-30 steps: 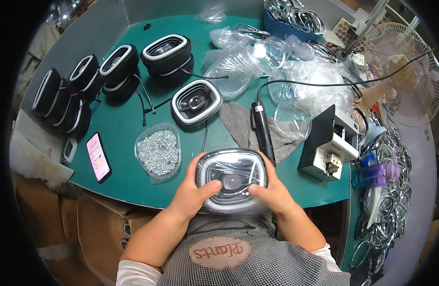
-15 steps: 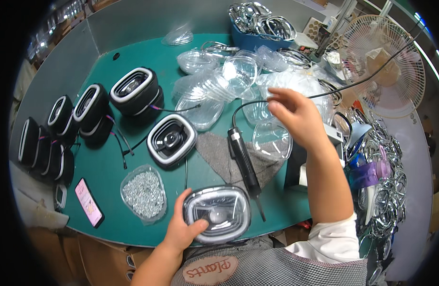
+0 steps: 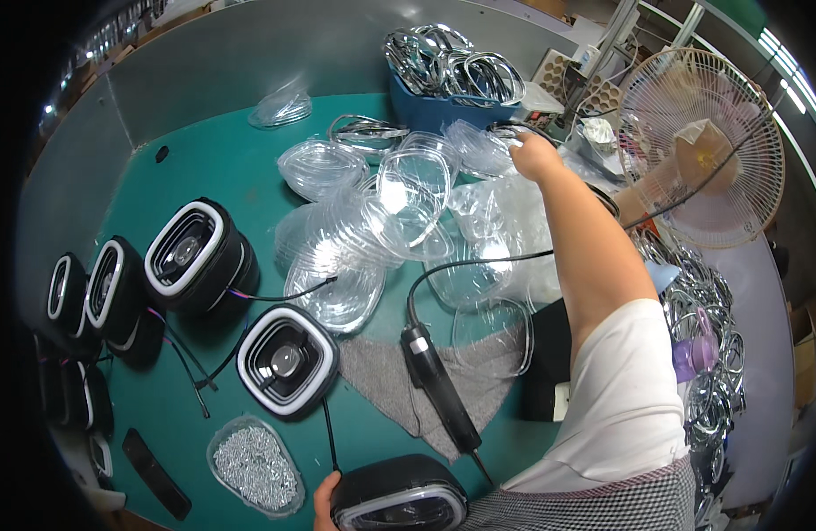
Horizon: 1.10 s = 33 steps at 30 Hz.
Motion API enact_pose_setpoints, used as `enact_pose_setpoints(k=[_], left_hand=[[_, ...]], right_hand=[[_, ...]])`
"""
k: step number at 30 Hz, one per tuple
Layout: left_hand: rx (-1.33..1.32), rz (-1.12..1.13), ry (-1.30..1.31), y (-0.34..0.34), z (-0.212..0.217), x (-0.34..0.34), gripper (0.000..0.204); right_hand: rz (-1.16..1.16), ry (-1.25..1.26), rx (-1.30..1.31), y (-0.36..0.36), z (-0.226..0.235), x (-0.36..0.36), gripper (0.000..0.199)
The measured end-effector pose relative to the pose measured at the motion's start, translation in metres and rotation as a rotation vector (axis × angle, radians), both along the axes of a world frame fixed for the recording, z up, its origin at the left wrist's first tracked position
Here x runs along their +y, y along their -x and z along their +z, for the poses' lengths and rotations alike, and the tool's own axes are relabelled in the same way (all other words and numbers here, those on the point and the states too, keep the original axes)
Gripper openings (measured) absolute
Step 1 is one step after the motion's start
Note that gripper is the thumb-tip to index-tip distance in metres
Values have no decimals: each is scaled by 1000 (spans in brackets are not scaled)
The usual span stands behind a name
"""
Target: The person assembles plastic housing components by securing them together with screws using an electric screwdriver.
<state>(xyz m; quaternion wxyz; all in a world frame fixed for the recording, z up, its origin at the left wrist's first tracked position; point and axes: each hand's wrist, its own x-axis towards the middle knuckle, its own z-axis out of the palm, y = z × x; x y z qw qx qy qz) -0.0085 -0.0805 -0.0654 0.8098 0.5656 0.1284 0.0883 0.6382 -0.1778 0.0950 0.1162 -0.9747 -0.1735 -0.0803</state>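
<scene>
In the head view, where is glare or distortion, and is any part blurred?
Head view: fisheye bends the green table edges and darkens the corners; glare glints on the clear plastic covers and chrome rings; the right hand looks slightly soft; the left hand is cut by the lower edge.

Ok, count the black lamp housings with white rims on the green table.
5 clear: one under the left hand at the near edge, one mid-table, three further left. More may hide at the dark left rim.

White wire-caged electric fan (image 3: 702, 146) at right; black handheld electric screwdriver (image 3: 439, 388) lying on grey cloth (image 3: 383, 379); clear oval tray of small silver screws (image 3: 255, 465).
</scene>
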Motion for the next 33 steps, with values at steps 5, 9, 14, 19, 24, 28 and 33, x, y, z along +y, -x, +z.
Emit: enact_pose_setpoints(k=[5, 9, 14, 19, 24, 28, 33], left_hand=[[145, 72, 453, 2, -92, 22, 127], [303, 195, 871, 19, -125, 28, 126], [252, 162, 606, -3, -28, 0, 129], [51, 36, -67, -30, 24, -3, 127], [-53, -36, -97, -31, 33, 6, 117], [-54, -30, -123, -38, 40, 6, 113], [-93, -23, -142, -35, 34, 3, 111]], right_hand=[[-37, 131, -130, -45, -49, -7, 56], [-64, 272, 57, -33, -42, 1, 48], [199, 200, -79, -2, -14, 16, 36], [497, 224, 26, 103, 32, 39, 30], [788, 202, 90, 203, 10, 30, 29], [770, 61, 35, 219, 0, 6, 39], [718, -7, -244, 240, 31, -8, 38]])
